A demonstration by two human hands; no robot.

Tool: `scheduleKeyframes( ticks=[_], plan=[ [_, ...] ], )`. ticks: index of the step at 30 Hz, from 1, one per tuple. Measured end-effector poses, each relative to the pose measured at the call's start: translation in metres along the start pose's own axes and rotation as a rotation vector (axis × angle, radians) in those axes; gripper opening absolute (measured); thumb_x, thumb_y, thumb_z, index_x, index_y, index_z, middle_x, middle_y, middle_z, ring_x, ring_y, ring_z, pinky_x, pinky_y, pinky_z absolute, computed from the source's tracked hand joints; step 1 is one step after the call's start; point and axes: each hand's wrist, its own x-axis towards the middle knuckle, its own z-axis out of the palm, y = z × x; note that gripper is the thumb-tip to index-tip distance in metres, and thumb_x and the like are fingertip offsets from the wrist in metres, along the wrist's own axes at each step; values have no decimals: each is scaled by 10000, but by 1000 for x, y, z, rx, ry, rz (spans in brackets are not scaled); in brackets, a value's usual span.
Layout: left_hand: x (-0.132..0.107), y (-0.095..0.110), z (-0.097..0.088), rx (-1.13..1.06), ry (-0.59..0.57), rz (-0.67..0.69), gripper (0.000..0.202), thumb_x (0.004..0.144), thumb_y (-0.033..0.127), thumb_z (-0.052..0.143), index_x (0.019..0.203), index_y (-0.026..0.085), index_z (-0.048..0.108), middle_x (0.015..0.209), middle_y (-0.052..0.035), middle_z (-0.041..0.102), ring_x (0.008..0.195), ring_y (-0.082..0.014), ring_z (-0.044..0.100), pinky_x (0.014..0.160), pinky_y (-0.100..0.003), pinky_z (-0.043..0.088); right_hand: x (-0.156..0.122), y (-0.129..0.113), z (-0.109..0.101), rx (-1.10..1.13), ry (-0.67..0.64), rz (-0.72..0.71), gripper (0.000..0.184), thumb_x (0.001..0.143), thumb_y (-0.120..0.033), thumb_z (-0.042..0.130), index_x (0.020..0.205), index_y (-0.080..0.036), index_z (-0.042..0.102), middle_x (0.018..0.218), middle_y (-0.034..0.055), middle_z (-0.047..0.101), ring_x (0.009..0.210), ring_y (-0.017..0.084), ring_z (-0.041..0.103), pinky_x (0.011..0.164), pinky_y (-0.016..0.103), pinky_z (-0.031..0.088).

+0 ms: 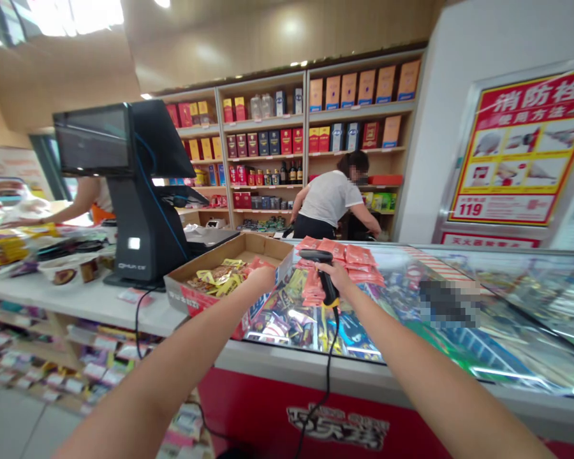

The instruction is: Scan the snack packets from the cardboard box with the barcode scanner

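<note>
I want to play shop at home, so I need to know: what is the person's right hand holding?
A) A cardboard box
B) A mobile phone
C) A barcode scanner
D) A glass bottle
C. The right hand grips the black handheld barcode scanner, and its cable hangs down over the front of the glass counter.

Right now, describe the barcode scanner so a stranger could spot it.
Start at the red-fronted glass display counter. Above it, the right hand grips a black handheld barcode scanner, beside orange-red sachets. A yellow collar and trailing black cord set it apart.
</note>
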Motion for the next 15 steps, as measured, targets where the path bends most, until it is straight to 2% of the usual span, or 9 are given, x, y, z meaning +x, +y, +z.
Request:
scheduleKeyframes(
  ticks=[3,6,9,12,15],
  plan=[
    [-11,-20,-12,-29,17,-16,176,719,75,667,870,137,732,1011,-159,727,1053,-302,656,950,-366,475,-6,2,-19,3,38,2,217,668,-354,684,615,-181,565,455,-8,568,342,134,523,341,237,410],
    [-27,-42,-21,-55,44,-48,122,679,25,681,748,126,695,892,-148,720,1010,-295,660,958,-388,457,-13,3,-34,16,52,8,216,687,-364,671,619,-184,571,448,0,575,341,140,527,339,243,411],
    [-44,-56,-26,35,46,-66,136,657,19,682,721,139,672,872,-162,709,991,-327,670,935,-424,468,-20,6,-45,35,52,17,224,705,-374,658,613,-188,575,426,4,563,332,148,521,338,255,419],
    [-52,-45,-27,55,192,-29,165,682,147,728,838,176,685,922,-149,712,983,-330,674,909,-416,484,-24,9,-51,61,52,12,221,703,-366,664,612,-183,579,450,8,577,343,145,531,347,254,430],
    [-45,-6,-15,-145,364,66,206,751,371,720,854,196,691,898,-130,711,940,-296,681,873,-359,487,-26,13,-55,88,38,8,230,703,-380,673,633,-181,580,468,5,584,353,142,537,357,255,437]
  ],
)
